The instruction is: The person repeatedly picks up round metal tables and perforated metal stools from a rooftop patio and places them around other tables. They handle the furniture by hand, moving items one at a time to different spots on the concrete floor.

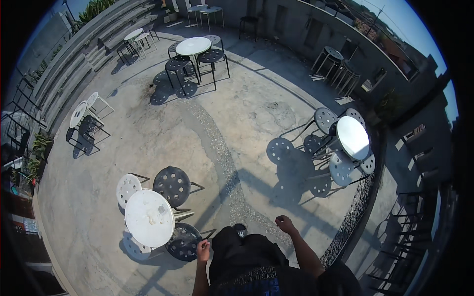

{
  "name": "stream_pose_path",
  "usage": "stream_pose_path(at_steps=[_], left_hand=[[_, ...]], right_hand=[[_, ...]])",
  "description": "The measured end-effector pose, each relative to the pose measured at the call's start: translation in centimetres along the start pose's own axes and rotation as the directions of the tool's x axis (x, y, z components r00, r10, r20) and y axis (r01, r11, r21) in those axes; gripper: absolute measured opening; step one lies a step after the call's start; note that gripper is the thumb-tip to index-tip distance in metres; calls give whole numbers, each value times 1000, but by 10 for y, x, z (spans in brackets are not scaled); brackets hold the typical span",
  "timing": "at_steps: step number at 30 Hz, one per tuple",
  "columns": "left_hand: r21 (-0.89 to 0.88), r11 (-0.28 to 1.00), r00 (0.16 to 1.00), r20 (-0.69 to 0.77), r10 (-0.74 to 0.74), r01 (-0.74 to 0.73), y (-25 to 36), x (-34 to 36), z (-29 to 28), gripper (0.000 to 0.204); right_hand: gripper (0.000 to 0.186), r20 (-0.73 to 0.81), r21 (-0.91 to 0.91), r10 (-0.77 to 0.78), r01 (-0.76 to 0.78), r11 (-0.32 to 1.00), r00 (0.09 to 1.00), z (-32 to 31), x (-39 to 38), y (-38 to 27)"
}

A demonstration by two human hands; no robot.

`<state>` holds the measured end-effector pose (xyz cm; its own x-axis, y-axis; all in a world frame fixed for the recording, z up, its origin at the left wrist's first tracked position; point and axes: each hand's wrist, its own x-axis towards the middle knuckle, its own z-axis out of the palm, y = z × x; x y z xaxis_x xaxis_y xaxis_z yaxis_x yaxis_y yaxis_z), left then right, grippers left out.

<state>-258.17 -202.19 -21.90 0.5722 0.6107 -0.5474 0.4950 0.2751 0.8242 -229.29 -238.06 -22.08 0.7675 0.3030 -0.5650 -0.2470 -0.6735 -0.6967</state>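
Beside my dark-clothed legs, my left hand (203,250) hangs with its fingers curled. A pale spot shows at its fingertips, but whether it is an object or sunlight I cannot make out. Closest to that hand is a black stool (182,242) with round holes in its seat, partly under a round white table (143,228). A few small pale bits (161,209) lie on the tabletop. My right hand (285,224) is held out ahead on the right, loosely closed over the concrete floor, touching nothing. Part of a shoe (240,229) shows between my legs.
Another black stool (171,186) and a white stool (129,189) stand around the near table. To the right, a second white table (352,138) has several stools close by. Farther off stands a third table (193,46). A gravel strip (224,160) crosses the floor; concrete steps (94,54) rise at left.
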Motion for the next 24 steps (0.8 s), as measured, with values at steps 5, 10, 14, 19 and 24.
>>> stream_pose_path(at_steps=[5, 10, 14, 19, 24], left_hand=[[187, 982, 984, 177, -33, -1, 142, 77, 71, 30], [209, 956, 938, 321, 130, -204, 258, 167, 167, 31], [184, 948, 893, 420, 164, -261, 365, 234, 248, 33], [112, 920, 839, 463, 285, -375, 518, 312, 322, 37], [66, 876, 780, 492, 387, -477, 653, 392, 387, 37]], right_hand=[[32, -32, 520, 38, -16, 854, 999, -36, 45, -122], [33, -107, 531, -131, 168, 831, 986, -85, 117, -223], [34, -149, 424, -213, 257, 869, 966, -133, 188, -297], [32, -234, 130, -377, 413, 902, 896, -204, 266, -411], [31, -382, -263, -602, 542, 798, 701, -276, 374, -484]])
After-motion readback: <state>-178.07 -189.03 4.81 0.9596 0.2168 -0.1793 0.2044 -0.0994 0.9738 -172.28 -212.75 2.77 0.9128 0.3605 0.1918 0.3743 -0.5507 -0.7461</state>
